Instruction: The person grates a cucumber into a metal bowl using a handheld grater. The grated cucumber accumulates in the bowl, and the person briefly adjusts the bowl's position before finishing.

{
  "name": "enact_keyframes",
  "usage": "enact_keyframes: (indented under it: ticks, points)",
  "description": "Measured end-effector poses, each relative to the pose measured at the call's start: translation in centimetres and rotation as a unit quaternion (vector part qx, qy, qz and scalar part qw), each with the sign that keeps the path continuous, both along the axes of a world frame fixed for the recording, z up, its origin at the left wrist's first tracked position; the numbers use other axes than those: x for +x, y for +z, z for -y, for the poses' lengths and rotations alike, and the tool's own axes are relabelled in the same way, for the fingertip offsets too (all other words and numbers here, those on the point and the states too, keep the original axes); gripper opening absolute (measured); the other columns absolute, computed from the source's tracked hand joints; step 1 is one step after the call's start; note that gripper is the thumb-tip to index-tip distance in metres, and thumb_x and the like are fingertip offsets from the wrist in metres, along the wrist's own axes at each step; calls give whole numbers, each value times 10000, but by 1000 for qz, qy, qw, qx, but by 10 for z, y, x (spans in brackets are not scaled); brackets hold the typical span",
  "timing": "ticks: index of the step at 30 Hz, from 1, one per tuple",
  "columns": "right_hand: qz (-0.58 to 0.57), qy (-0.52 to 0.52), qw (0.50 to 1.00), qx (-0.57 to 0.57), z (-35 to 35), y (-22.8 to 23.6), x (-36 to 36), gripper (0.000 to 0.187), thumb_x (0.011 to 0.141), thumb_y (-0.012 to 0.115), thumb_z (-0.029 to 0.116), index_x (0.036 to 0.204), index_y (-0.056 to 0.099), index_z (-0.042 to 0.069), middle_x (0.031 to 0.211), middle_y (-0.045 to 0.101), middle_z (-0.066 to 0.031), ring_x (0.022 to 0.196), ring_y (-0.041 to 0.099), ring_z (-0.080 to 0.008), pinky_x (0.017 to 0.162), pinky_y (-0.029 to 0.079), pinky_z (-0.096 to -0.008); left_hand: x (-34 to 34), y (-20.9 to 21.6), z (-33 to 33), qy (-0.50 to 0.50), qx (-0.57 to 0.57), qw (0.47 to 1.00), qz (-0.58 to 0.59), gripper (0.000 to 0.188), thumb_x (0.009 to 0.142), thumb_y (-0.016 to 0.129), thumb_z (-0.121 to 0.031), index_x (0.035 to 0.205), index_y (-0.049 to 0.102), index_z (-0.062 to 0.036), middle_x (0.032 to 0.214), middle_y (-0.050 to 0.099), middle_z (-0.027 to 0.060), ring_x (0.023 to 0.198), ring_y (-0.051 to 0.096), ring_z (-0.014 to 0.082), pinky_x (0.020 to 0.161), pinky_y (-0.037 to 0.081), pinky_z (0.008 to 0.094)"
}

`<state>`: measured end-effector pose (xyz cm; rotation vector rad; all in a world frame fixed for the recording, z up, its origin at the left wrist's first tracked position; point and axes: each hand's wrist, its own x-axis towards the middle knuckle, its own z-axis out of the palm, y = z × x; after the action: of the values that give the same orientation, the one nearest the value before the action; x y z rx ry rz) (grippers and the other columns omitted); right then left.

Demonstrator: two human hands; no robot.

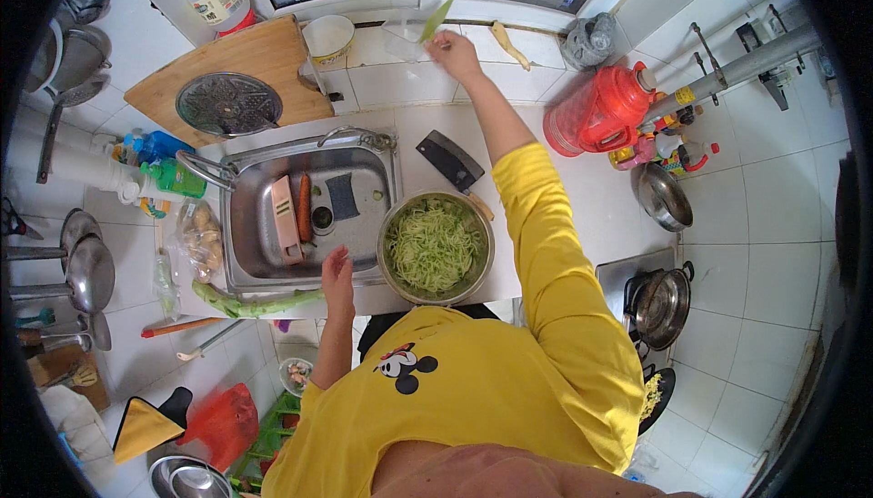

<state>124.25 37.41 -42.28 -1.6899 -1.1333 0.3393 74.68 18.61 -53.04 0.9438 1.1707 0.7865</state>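
Note:
My right hand (454,54) reaches far out to the windowsill, its fingers closed on a pointed green leaf-like piece (437,20). Just left of it on the sill stands a clear plastic container (400,40). My left hand (337,272) hovers by the sink's near edge, fingers stretched out and holding nothing. Between my arms, a metal bowl (386,277) full of pale green vegetable shreds (435,245) sits on the counter. A dark-bladed cleaver (449,160) lies beyond the bowl.
The steel sink (245,266) holds a pink grater (285,221), a carrot (305,208) and a dark scouring pad (342,196). A long green vegetable (256,302) lies along the counter edge. A red thermos (600,109) stands right, a wooden cutting board (182,89) far left.

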Motion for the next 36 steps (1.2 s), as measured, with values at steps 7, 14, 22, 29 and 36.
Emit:
enact_keyframes:
  ticks: [7,14,22,29,36]
  points:
    - [-130,-32,986,101,86,-12,-100,154,895,752,113,881,650,-1,694,636,-42,678,617,-102,621,491,-274,125,56,-67,-136,115,983,54,347,992,638,-113,1329,613,-32,1208,661,43,1119,596,139,992,459,280]
    - [-119,-91,988,32,236,-15,-207,145,936,694,40,1066,671,-20,945,650,-76,768,591,-94,662,488,-251,180,79,-30,-221,124,962,100,346,1005,624,-125,1334,606,-16,1336,572,65,1116,584,142,957,476,275]
    - [-23,-112,989,93,308,-17,-255,178,955,640,9,1122,683,-32,1087,615,-105,921,653,-158,698,524,-259,162,79,33,-220,-3,954,203,272,1040,589,-186,1217,636,15,1071,678,46,957,625,109,859,504,270]
    - [28,-17,998,61,309,-8,-273,260,923,652,10,1178,678,-34,1151,658,-192,977,678,-328,869,555,-370,127,87,21,-185,-26,972,145,287,1073,532,-289,1111,661,-36,961,693,23,856,637,102,795,506,260]
    - [-13,173,984,35,293,4,-260,335,884,598,-34,1198,703,10,1196,677,-173,1043,692,-300,902,559,-350,92,78,1,-139,-49,978,150,289,1064,561,-325,1057,654,-52,1006,715,43,900,659,113,818,516,273]
